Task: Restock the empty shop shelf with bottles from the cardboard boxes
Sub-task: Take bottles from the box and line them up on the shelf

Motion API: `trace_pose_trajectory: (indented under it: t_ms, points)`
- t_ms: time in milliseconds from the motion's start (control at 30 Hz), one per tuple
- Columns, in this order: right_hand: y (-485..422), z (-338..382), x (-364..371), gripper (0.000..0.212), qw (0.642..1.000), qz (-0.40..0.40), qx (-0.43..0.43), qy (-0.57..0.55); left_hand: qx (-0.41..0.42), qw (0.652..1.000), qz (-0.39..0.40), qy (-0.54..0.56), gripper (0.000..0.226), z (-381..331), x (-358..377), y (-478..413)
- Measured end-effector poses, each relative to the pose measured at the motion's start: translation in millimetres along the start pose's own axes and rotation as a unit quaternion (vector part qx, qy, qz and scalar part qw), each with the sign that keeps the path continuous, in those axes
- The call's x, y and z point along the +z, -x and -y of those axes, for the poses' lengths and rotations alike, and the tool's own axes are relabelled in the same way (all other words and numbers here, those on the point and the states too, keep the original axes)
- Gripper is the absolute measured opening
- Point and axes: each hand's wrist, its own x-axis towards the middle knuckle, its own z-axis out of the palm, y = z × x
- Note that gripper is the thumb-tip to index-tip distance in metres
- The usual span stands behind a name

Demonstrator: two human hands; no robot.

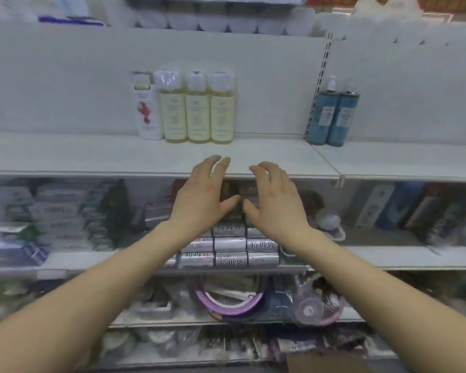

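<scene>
Here: three pale-yellow bottles [198, 114], white caps, upright on shelf [65, 154].

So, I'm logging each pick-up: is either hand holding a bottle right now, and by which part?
Nothing is held. The left hand and right hand are both empty and open, in front of the shelf edge.

The white shelf [92, 154] carried four bottles in a row at its back, upright and side by side: a white bottle [147, 114] with a red motif at the left end, then three pale yellow bottles [198, 114] with wrapped caps. Well apart to the right, beside the slotted upright [318, 87] where the adjoining shelf board [414, 162] began, two blue bottles [324, 117] stood touching.
</scene>
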Motion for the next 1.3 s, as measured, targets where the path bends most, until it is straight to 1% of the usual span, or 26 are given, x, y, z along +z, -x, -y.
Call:
trace_pose_trajectory:
  t_ms: [100,167,233,333,433,533,633,733,867,967,1100,1167,1267,1300]
  points:
    - [40,2,29,0.069,0.999,-0.002,0.001,-0.033,0.014,1.0,-0.014,0.018,0.084,7,29,51]
    - [76,-4,61,0.065,0.998,0.019,0.0,-0.052,0.009,1.0,0.006,0.025,0.08,12,58,90]
    - [119,-12,100,0.062,0.996,0.062,0.004,-0.066,-0.019,0.998,0.049,0.031,0.078,19,92,133]
    - [191,-26,164,0.064,0.982,0.166,0.038,-0.085,-0.082,0.985,0.144,0.044,0.081,30,147,199]
    - [261,-42,225,0.066,0.953,0.278,0.076,-0.097,-0.148,0.96,0.235,0.044,0.082,42,200,259]
    - [323,-60,281,0.068,0.91,0.379,0.125,-0.115,-0.204,0.925,0.317,0.048,0.083,54,252,318]
    - [378,-75,333,0.068,0.869,0.445,0.177,-0.121,-0.264,0.88,0.39,0.065,0.084,67,303,376]
    - [428,-87,384,0.066,0.836,0.491,0.207,-0.129,-0.284,0.846,0.445,0.075,0.082,79,354,429]
    - [494,-101,456,0.063,0.794,0.529,0.268,-0.137,-0.274,0.819,0.497,0.081,0.083,100,432,489]
    - [543,-109,513,0.069,0.772,0.54,0.303,-0.145,-0.252,0.805,0.531,0.078,0.084,115,500,532]
    - [602,-122,590,0.073,0.742,0.549,0.351,-0.159,-0.269,0.777,0.562,0.092,0.086,122,585,598]
    - [625,-132,627,0.076,0.737,0.56,0.34,-0.17,-0.284,0.762,0.571,0.109,0.086,122,626,629]
    - [650,-150,684,0.081,0.742,0.582,0.292,-0.16,-0.334,0.74,0.566,0.142,0.087,129,682,668]
    - [656,-156,703,0.084,0.747,0.58,0.289,-0.151,-0.343,0.737,0.563,0.148,0.087,133,700,678]
